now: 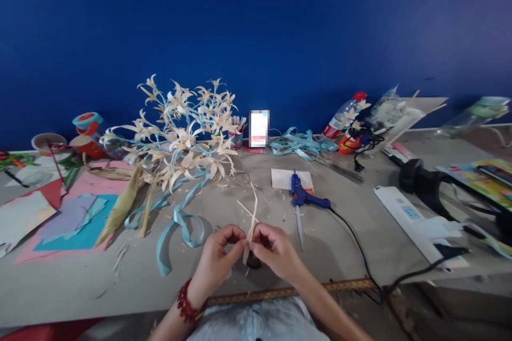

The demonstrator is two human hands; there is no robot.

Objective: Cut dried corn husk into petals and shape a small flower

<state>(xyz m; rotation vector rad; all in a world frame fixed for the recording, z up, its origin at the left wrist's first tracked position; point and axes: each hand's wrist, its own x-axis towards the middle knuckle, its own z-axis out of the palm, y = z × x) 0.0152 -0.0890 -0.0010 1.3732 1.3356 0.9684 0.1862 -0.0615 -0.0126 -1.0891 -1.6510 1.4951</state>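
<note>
Cream husk strip (253, 221), held over the desk (136, 282) near its front edge; my left grip (245, 242) and right grip (252, 242) both pinch it, apparently for shaping. Continuing likely calls for light, even pressure.

The person's left hand (224, 250) and right hand (277, 249) are close together in front of the body. On each, the thumb and the index finger are pinched, with knuckles bent. Both bare forearms (326, 298) slant inward from below.
</note>
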